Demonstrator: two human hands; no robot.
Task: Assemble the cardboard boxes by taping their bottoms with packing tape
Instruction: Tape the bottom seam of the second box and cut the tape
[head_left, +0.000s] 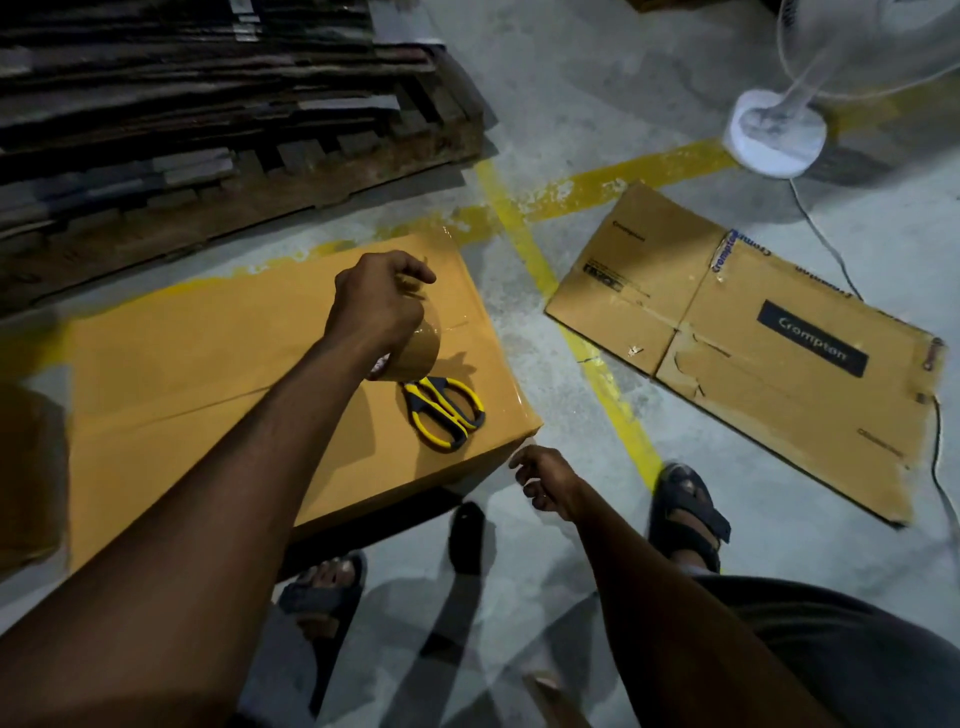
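Observation:
A large brown cardboard box (208, 374) stands on the floor with its flat taped face up. My left hand (376, 304) grips a roll of brown packing tape (415, 351) above the box's right part. Yellow-and-black scissors (444, 410) lie on the box just below the roll. My right hand (545, 478) is at the box's near right corner with loosely curled fingers, its fingertips touching the corner edge where clear tape shines. It holds nothing that I can make out.
A flattened printed carton (753, 338) lies on the floor to the right. A pedestal fan base (774, 130) with a cable stands at the back right. Stacked flat cartons on a pallet (208, 104) fill the back left. Yellow floor lines (597, 364) and my sandalled feet are close by.

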